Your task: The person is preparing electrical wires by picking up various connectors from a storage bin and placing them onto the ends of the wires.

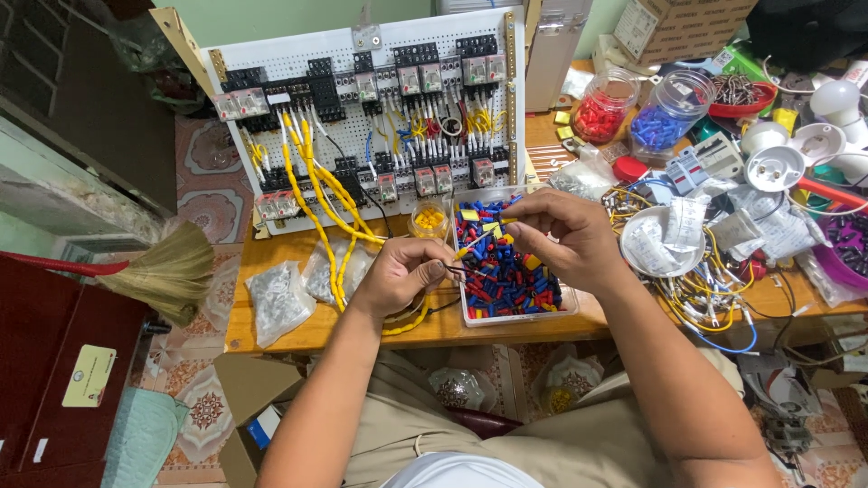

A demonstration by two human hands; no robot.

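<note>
My left hand (404,271) pinches thin dark wires (454,269) just left of a clear tray (567,310) filled with several red, blue and yellow terminal sleeves. Over that tray my right hand (558,233) grips a small yellow terminal (497,229) between thumb and fingers, close to the wire ends. A white perforated panel (271,50) with black relay sockets and yellow wiring leans upright behind the hands. A thick yellow cable bundle (336,237) runs from the panel down under my left hand.
Clear bags of metal parts (276,303) lie left on the wooden table (271,253). Jars of red (600,116) and blue (666,119) terminals, a white bowl (633,262), lamp holders (778,167) and wire clutter fill the right. A broom (167,269) rests left.
</note>
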